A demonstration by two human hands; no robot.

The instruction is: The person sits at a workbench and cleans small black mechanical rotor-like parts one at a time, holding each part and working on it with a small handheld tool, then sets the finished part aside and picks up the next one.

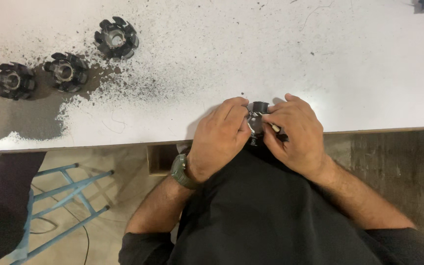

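White bench [280, 54], dusty with black grit toward its left edge, three dark toothed parts [65, 71] sitting there. At the near edge both hands pinch one small toothed part [257, 118] between them: left hand [219, 135] closed around it, right hand [295, 132] gripping a thin tool [276, 129] against it.

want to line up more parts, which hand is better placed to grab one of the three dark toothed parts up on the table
Left, probably. The three toothed parts lie far to the left on the white table, on the left hand's side. The right hand pinches a thin tool against the small metal part both hands hold.
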